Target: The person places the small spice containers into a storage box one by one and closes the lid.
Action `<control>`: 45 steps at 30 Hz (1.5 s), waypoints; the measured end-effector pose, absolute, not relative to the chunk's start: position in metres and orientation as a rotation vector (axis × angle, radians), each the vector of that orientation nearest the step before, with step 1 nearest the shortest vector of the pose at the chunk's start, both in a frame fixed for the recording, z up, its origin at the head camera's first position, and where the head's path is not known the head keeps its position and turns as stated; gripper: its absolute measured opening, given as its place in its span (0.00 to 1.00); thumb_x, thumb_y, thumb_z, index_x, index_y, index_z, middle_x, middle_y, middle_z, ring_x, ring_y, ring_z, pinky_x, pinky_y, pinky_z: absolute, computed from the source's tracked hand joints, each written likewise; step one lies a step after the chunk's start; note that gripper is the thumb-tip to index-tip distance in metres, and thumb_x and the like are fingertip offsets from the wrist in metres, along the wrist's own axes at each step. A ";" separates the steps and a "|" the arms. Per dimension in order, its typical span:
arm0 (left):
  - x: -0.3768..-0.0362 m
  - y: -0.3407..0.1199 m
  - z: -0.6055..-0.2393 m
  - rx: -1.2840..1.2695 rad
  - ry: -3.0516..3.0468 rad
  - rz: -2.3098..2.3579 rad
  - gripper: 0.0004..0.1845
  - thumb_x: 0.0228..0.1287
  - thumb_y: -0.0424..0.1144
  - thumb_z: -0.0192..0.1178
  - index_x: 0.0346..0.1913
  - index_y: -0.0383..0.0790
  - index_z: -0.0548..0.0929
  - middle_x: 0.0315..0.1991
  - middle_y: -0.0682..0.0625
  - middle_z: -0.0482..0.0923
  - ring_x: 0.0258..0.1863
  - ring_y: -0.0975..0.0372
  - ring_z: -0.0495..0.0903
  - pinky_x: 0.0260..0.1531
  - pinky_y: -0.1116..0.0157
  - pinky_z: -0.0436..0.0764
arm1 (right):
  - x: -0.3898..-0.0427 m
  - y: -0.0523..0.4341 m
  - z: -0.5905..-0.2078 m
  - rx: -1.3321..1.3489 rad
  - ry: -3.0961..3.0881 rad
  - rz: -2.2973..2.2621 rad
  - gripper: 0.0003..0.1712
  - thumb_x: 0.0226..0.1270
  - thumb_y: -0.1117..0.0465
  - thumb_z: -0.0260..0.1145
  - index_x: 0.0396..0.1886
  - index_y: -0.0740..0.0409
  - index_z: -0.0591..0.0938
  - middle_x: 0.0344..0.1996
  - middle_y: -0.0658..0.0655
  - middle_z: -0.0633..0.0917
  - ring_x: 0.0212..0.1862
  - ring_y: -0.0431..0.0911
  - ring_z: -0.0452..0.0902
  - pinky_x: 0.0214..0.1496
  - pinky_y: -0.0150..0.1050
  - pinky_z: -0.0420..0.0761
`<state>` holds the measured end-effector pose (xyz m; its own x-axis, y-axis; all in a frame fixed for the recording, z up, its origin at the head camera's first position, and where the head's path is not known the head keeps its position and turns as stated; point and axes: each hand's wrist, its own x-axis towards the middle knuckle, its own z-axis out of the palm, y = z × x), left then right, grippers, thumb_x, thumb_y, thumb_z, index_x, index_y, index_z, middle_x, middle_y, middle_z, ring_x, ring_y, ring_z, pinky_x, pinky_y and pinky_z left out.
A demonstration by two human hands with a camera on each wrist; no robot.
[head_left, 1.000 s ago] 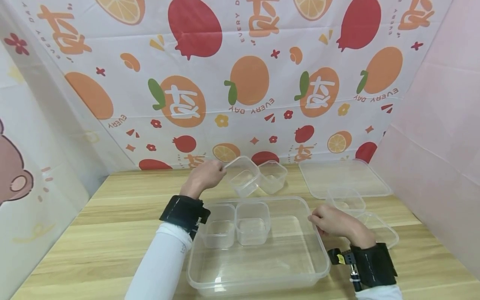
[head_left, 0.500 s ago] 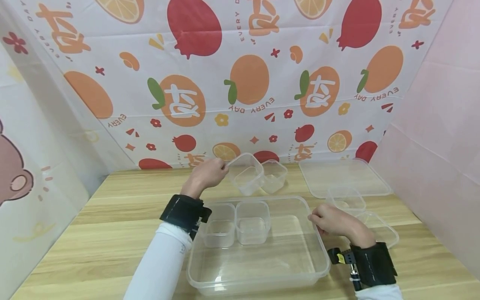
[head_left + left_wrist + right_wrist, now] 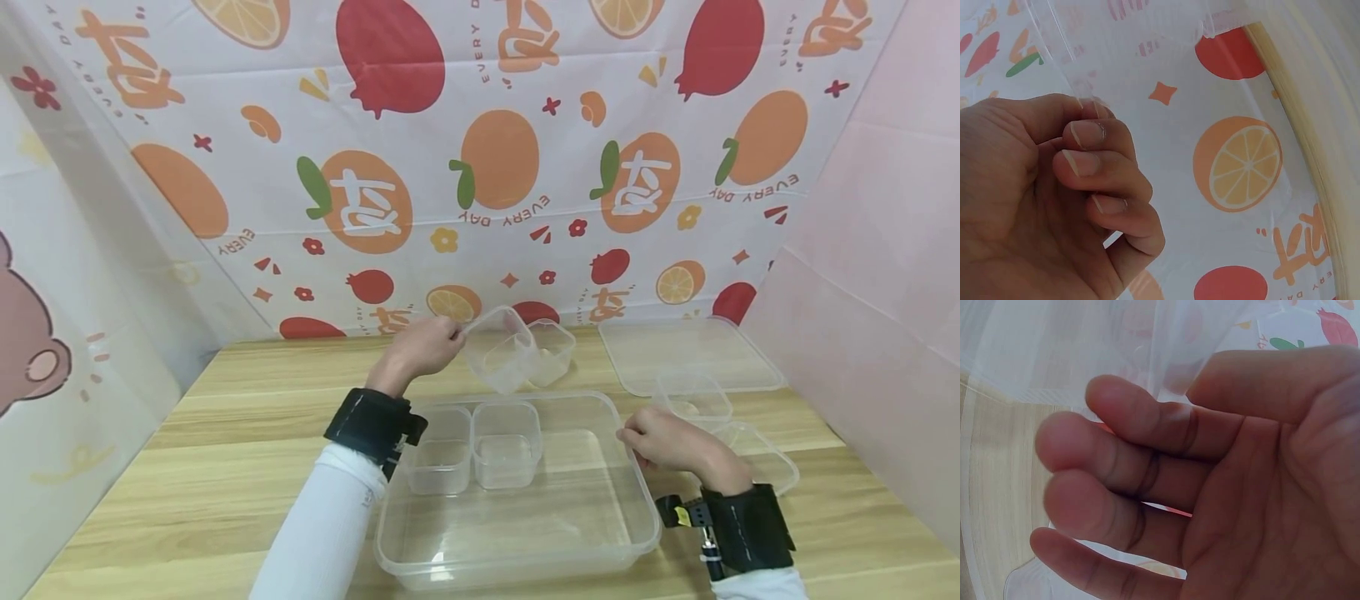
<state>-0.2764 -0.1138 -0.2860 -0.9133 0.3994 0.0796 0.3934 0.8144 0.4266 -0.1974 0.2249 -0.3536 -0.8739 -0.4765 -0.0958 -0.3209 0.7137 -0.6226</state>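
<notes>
Left hand [image 3: 415,350] pinches rim of small clear tub [image 3: 501,358], lifted and tilted at frame centre. Right hand [image 3: 663,442] grasps big tray [image 3: 517,533] rim on desk [image 3: 225,450]. Risk: thin-rim pinch slips, tub drops.

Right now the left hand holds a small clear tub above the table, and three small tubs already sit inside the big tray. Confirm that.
Not quite. The left hand does hold a small clear tub off the table, but the head view shows only two small tubs inside the big tray, side by side at its far left.
</notes>
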 end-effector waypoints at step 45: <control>-0.273 -0.099 -0.288 0.828 2.797 0.823 0.12 0.77 0.35 0.54 0.33 0.36 0.82 0.19 0.51 0.62 0.20 0.59 0.63 0.26 0.64 0.65 | -0.199 0.226 -0.354 -0.640 2.643 -0.916 0.24 0.77 0.67 0.53 0.15 0.57 0.74 0.10 0.44 0.67 0.15 0.38 0.59 0.22 0.34 0.61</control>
<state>-0.2734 -0.0988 -0.2880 -0.8452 0.5325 0.0462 0.4727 0.7042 0.5297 -0.1988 0.2262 -0.3543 -0.8654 -0.4893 -0.1079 -0.3176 0.7023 -0.6371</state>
